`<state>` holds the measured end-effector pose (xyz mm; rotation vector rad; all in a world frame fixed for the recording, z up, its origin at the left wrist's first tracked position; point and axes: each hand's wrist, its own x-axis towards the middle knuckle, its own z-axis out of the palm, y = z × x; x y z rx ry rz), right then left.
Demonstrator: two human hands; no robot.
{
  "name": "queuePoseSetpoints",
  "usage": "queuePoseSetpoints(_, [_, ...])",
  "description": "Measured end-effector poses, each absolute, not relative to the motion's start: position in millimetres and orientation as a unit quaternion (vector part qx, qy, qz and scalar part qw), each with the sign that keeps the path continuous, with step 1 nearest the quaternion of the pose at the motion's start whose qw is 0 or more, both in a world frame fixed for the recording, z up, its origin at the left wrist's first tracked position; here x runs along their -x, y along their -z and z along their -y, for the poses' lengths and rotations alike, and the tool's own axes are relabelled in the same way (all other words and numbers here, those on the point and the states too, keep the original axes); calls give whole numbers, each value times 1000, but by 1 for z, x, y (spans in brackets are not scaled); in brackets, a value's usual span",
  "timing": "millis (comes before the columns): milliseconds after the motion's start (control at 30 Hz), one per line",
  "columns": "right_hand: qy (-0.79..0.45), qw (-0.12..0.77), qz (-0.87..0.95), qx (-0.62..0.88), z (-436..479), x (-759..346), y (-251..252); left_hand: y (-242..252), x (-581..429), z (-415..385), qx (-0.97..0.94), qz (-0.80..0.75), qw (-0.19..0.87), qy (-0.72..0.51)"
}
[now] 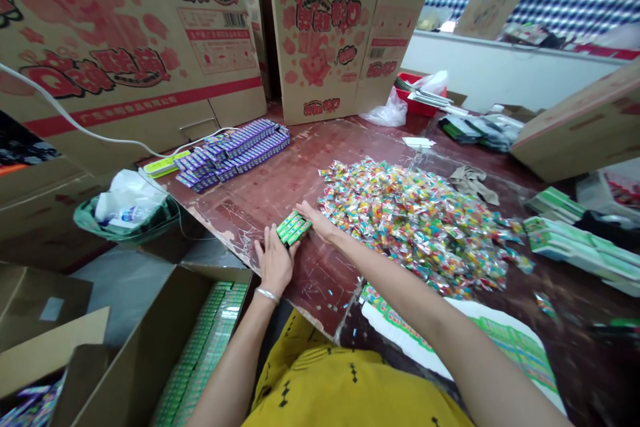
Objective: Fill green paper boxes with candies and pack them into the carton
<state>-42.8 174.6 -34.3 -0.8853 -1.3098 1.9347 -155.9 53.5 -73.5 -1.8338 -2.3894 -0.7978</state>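
Boxes (294,229), small and green, sit bunched near the edge of the table (305,160), held between the left grip (276,260) and the right grip (316,220). Many green packs (200,343) already lie in rows in the carton (143,337) below; a large heap of wrapped candy (415,223) lies loose.

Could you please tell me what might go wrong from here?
The small green printed boxes between the left hand and right hand sit near the edge of the dark red tabletop; a slip might drop some toward the open brown cardboard carton. The right forearm passes close to the heap of clear-wrapped, multicoloured sweets, so a sweep might scatter a few.
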Motion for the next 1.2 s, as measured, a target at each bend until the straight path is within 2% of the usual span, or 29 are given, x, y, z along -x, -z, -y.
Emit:
queuePoseSetpoints(467, [-738, 367, 466, 323, -176, 67, 55, 80, 172, -67, 585, 781, 2, 217])
queuePoseSetpoints(800, [-713, 364, 496, 335, -182, 58, 39, 79, 175, -65, 592, 768, 5, 244])
queuePoseSetpoints(1067, [-651, 412, 541, 336, -155, -33, -1, 62, 177, -54, 590, 753, 31, 291])
queuePoseSetpoints(1200, [-540, 459, 595, 379, -115, -112, -21, 39, 178, -36, 591, 717, 76, 363])
